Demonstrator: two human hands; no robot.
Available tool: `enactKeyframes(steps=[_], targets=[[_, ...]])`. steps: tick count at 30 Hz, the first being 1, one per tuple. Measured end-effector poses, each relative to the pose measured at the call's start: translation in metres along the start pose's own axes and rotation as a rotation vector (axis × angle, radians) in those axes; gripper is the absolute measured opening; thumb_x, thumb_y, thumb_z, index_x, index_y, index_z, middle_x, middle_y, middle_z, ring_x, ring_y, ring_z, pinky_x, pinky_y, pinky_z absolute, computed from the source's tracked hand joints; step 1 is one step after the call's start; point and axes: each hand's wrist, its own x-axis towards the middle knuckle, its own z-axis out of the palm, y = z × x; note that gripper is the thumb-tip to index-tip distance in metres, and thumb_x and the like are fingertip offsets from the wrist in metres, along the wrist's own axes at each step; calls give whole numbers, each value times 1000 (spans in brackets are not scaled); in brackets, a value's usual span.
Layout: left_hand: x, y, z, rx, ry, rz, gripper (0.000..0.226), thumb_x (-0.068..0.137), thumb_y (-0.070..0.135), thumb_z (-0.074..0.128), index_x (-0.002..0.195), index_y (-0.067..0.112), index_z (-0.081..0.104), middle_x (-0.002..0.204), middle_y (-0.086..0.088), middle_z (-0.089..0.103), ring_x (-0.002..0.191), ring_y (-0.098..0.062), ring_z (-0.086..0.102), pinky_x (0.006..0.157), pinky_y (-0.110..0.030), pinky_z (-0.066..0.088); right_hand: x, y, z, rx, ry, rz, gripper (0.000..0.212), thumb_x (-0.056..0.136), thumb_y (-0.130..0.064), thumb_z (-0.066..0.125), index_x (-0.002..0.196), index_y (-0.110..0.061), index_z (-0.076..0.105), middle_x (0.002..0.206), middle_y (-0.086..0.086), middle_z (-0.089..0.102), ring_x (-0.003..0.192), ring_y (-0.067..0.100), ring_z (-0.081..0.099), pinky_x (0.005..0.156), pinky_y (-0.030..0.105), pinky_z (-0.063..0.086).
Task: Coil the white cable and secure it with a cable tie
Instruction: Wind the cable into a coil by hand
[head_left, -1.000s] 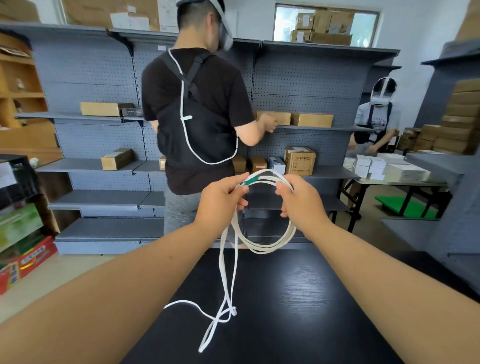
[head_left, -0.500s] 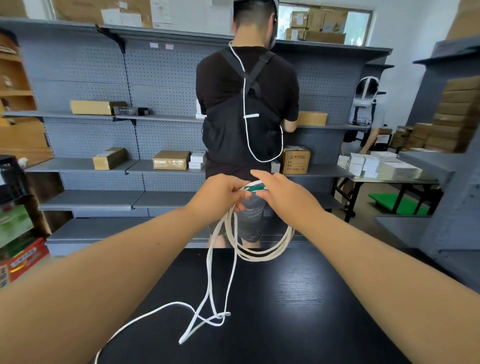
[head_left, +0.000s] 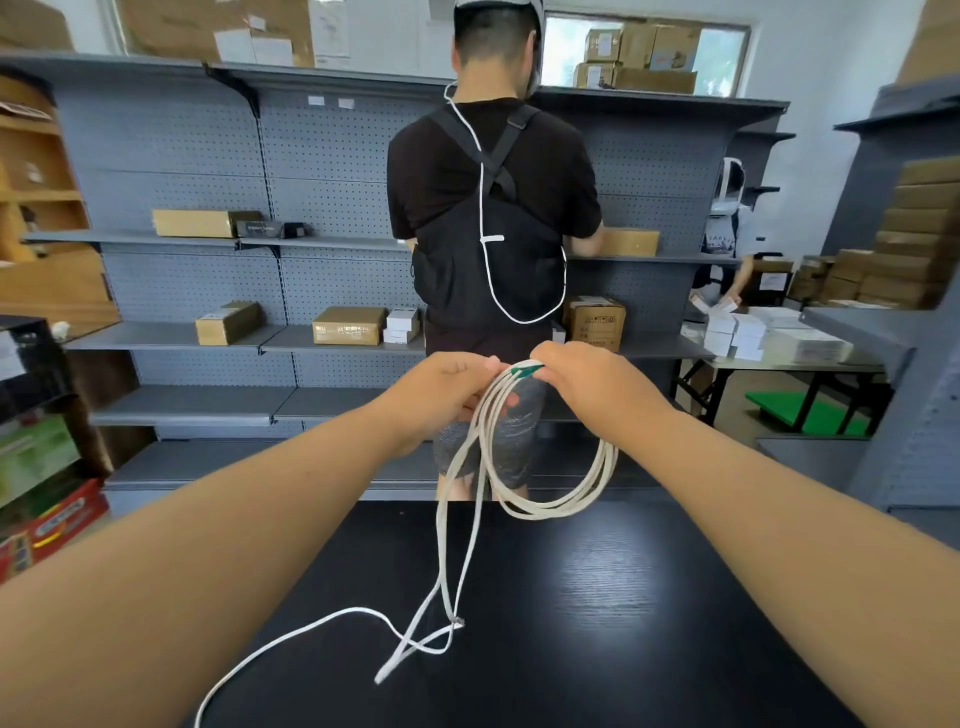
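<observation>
Both hands are meeting in the air over the far edge of a black table (head_left: 597, 597), and the white cable (head_left: 561, 506) is hanging from between them. The left hand (head_left: 441, 387) is curling its fingers round the top of the coil, thumb and fingertips closing on the strands from either side. The right hand (head_left: 587, 384) is facing it, knuckles up, its thumb and fingers bending in and pinching the green cable tie (head_left: 524, 370), which is lying on the top of the coil right between the two sets of fingertips. The right fingertips themselves are hiding under the hand.

Below the fingers the cable is drooping in several round loops, mostly under the right hand, the lowest curve hanging just above the table's far edge. From under the left fingers two or three loose strands are dropping straight down to the table, where they are crossing each other in a slack tangle; one strand is trailing off toward the near left side.

Beyond the fingers a person (head_left: 493, 208) in black is standing with their back turned, facing grey shelves (head_left: 208, 338) with cardboard boxes
</observation>
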Motion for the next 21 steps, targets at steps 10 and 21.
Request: enactKeyframes(steps=[10, 21], targets=[[-6, 17, 7, 382, -6, 79, 23, 95, 18, 48, 100, 27, 68, 94, 18, 67, 91, 7, 59, 83, -10, 43, -17, 24, -31, 0, 70, 81, 26, 99, -31, 31, 109, -15, 49, 95, 8, 56, 86, 27, 53, 69, 37, 40], [-19, 25, 22, 695, 69, 161, 20, 93, 11, 53, 104, 16, 69, 89, 15, 59, 79, 5, 51, 78, -8, 41, -46, 34, -51, -57, 145, 88, 25, 99, -31, 31, 101, -11, 45, 82, 11, 49, 75, 32, 53, 64, 40, 42]])
